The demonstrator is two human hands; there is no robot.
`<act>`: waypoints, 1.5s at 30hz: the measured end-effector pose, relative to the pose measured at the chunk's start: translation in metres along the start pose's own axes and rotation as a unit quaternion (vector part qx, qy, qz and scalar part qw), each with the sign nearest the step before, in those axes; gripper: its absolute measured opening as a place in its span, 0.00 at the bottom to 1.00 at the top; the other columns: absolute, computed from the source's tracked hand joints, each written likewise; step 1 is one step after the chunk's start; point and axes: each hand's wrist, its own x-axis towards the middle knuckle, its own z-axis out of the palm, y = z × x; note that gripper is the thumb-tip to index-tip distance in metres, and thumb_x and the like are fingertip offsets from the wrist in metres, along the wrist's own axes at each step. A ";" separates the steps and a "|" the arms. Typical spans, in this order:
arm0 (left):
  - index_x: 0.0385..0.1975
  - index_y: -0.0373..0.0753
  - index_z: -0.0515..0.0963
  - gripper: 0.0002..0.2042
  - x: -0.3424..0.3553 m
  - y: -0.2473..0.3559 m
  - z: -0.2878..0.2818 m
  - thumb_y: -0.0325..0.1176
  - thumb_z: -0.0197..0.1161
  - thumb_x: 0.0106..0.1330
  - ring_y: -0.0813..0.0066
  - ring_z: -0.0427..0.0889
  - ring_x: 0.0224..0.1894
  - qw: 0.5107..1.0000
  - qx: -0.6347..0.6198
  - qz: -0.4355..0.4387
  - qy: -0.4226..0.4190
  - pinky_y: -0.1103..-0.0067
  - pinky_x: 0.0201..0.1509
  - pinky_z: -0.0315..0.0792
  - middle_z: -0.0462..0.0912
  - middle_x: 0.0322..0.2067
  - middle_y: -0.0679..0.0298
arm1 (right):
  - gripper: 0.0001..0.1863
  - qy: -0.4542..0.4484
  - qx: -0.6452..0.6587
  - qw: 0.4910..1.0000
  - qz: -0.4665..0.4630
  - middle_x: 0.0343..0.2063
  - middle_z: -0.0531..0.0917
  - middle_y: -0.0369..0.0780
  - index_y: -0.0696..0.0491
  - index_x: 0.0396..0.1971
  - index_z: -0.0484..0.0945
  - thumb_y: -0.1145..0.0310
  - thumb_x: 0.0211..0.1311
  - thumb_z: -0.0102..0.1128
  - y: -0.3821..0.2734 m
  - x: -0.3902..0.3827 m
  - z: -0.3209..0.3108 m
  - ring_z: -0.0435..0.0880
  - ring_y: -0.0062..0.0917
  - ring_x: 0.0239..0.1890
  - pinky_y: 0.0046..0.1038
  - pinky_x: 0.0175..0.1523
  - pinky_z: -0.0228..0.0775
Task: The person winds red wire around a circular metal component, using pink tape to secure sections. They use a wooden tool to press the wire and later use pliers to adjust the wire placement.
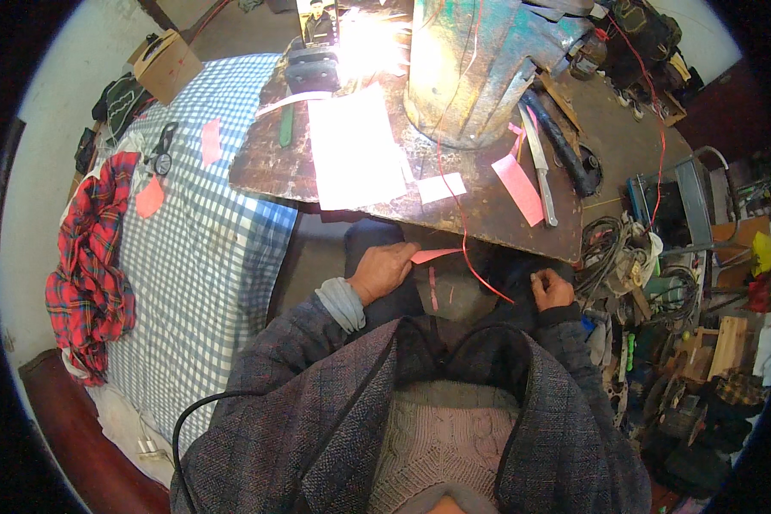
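The left hand [383, 271] pinches a thin, tapering pink paper strip [435, 255]; the right hand [552, 289] curls loosely, its contents unclear.

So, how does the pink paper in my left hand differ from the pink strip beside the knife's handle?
The held paper looks slimmer, tapered; the pink strip is broader, nearly rectangular. The held paper is in the left hand; the pink strip lies on the wooden table. Both are pink.
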 end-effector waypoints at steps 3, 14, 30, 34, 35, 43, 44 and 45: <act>0.51 0.38 0.77 0.14 0.000 0.000 0.000 0.28 0.61 0.66 0.44 0.86 0.40 1.000 0.004 -0.003 -0.008 0.57 0.42 0.81 0.86 0.39 0.49 | 0.12 -0.004 0.001 1.000 0.008 0.28 0.89 0.47 0.51 0.34 0.87 0.57 0.64 0.70 -0.002 0.000 -0.001 0.89 0.46 0.32 0.43 0.37 0.80; 0.51 0.39 0.77 0.14 -0.001 -0.004 0.005 0.27 0.61 0.66 0.46 0.87 0.42 1.000 0.016 -0.007 -0.022 0.59 0.43 0.82 0.86 0.41 0.50 | 0.14 -0.006 -0.006 1.000 0.000 0.29 0.89 0.48 0.51 0.34 0.86 0.55 0.65 0.70 -0.002 0.000 -0.001 0.89 0.47 0.33 0.44 0.38 0.79; 0.50 0.40 0.78 0.13 0.001 0.001 0.000 0.26 0.63 0.66 0.47 0.86 0.37 1.000 0.006 0.017 0.023 0.59 0.37 0.81 0.85 0.36 0.52 | 0.13 -0.013 -0.002 1.000 0.005 0.29 0.89 0.48 0.53 0.35 0.86 0.57 0.65 0.69 0.000 -0.001 -0.001 0.90 0.45 0.33 0.42 0.38 0.80; 0.50 0.40 0.78 0.14 0.001 0.001 -0.001 0.25 0.62 0.65 0.47 0.87 0.38 1.000 0.014 0.010 0.010 0.60 0.38 0.81 0.85 0.36 0.52 | 0.13 -0.023 -0.004 1.000 0.016 0.29 0.89 0.48 0.52 0.35 0.86 0.56 0.66 0.69 -0.002 0.000 -0.002 0.90 0.45 0.32 0.42 0.38 0.79; 0.51 0.40 0.78 0.14 0.001 0.001 -0.001 0.25 0.62 0.65 0.47 0.87 0.38 1.000 0.013 0.012 0.012 0.60 0.38 0.81 0.85 0.36 0.52 | 0.14 -0.021 -0.005 1.000 0.007 0.29 0.89 0.48 0.52 0.35 0.86 0.56 0.66 0.69 -0.002 0.000 -0.002 0.89 0.46 0.33 0.42 0.38 0.79; 0.51 0.41 0.78 0.16 0.000 0.001 -0.001 0.23 0.62 0.62 0.48 0.87 0.39 1.000 0.019 0.010 0.000 0.61 0.39 0.82 0.85 0.37 0.53 | 0.16 -0.024 -0.032 0.999 0.015 0.30 0.89 0.49 0.51 0.35 0.86 0.52 0.66 0.68 0.004 0.001 0.002 0.89 0.48 0.35 0.46 0.41 0.80; 0.51 0.41 0.78 0.17 0.000 0.000 -0.001 0.23 0.62 0.62 0.48 0.87 0.39 1.000 0.020 0.008 -0.004 0.61 0.39 0.82 0.85 0.37 0.53 | 0.16 -0.017 -0.025 1.000 0.002 0.29 0.89 0.49 0.51 0.35 0.86 0.52 0.66 0.68 0.004 0.001 0.002 0.89 0.48 0.34 0.46 0.40 0.79; 0.51 0.41 0.78 0.17 0.000 0.000 -0.001 0.23 0.62 0.62 0.48 0.87 0.39 1.000 0.022 0.007 -0.005 0.62 0.40 0.82 0.85 0.38 0.53 | 0.16 -0.012 -0.026 1.000 -0.002 0.29 0.88 0.49 0.51 0.35 0.86 0.52 0.66 0.68 0.004 0.001 0.002 0.89 0.48 0.34 0.45 0.39 0.79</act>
